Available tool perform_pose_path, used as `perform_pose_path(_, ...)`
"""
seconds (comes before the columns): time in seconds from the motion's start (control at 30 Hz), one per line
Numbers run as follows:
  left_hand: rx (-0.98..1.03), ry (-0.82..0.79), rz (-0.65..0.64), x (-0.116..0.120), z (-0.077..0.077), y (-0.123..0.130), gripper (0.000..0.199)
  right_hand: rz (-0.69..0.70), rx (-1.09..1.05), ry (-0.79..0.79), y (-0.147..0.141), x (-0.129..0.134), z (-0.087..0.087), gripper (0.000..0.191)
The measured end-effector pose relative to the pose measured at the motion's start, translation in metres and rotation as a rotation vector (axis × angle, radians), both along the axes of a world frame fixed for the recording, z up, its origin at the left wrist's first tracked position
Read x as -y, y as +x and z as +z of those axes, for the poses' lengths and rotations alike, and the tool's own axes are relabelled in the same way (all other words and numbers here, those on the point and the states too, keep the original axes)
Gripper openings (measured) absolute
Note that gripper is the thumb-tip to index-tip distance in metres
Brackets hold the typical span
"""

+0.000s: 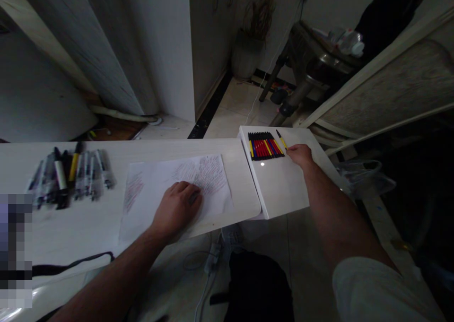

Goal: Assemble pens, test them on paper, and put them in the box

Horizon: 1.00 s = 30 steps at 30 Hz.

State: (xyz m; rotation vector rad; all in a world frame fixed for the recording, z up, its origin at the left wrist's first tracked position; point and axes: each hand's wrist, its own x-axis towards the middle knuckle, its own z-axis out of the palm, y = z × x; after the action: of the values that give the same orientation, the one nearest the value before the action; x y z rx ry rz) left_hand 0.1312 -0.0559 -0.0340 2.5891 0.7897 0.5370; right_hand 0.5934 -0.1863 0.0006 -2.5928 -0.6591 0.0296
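On the white box-like surface to the right, my right hand (300, 154) is closed on the lower end of a yellow marker pen (283, 141) with a black cap. That pen lies just right of a neat row of marker pens (264, 146) in red, blue and yellow with black ends. My left hand (180, 204) rests on a sheet of paper (152, 204) covered with scribbled pen strokes. Its fingers are curled, and something dark shows between thumb and forefinger, too small to name.
Several pens in clear wrappers, with thicker markers among them, form a pile (71, 175) on the left of the white table (236, 170). A strap (74, 265) lies near the front edge. Beyond stand a cabinet (213, 43), a planter (244, 55) and a dark metal-framed table (315, 62).
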Motion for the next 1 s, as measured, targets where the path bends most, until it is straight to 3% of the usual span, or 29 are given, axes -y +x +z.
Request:
perform_pose_path(0.37,-0.008,-0.01,-0.001,0.0,0.002,0.0,0.023,-0.021,-0.123,0.045,0.009,-0.003,-0.015,0.025)
perform_pose_path(1.0,-0.003,-0.005,0.004,0.001,0.002,0.0,0.022,0.085,-0.16,0.125,0.007,-0.002,-0.017,0.021)
